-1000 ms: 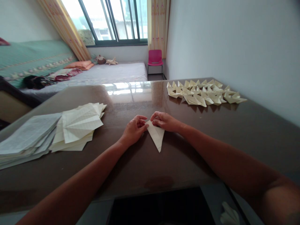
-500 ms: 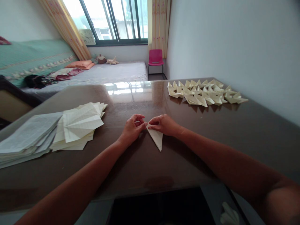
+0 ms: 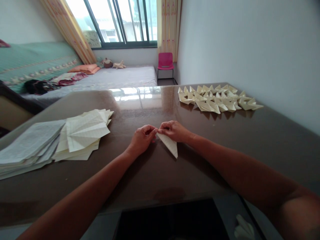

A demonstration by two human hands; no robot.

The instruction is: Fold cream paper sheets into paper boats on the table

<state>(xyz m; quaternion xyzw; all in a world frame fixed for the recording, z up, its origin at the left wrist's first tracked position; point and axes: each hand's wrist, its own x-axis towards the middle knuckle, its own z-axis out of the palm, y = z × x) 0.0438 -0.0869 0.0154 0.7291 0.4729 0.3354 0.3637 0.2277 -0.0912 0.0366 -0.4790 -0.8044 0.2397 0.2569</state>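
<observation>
Just above the middle of the brown table (image 3: 135,183), a cream piece of folded paper (image 3: 169,145) hangs between my hands, its long point slanting down toward me and to the right. My left hand (image 3: 144,137) pinches the upper left corner between thumb and forefinger. Closed over the top edge is my right hand (image 3: 175,130), its fingertips almost touching those of the left. The fingers hide the upper part of the paper, so its exact folds there cannot be made out.
Rows of folded paper boats (image 3: 215,98) stand at the back right, near the wall. To the left lie creased cream sheets (image 3: 85,133) beside a stack of greyish printed sheets (image 3: 30,140). Beyond the table are a bed (image 3: 130,75) and a pink chair (image 3: 165,61).
The paper's lower point has swung to the right and slightly up. My left fingers have curled closer together, and both hands have drawn nearer at the corner.
</observation>
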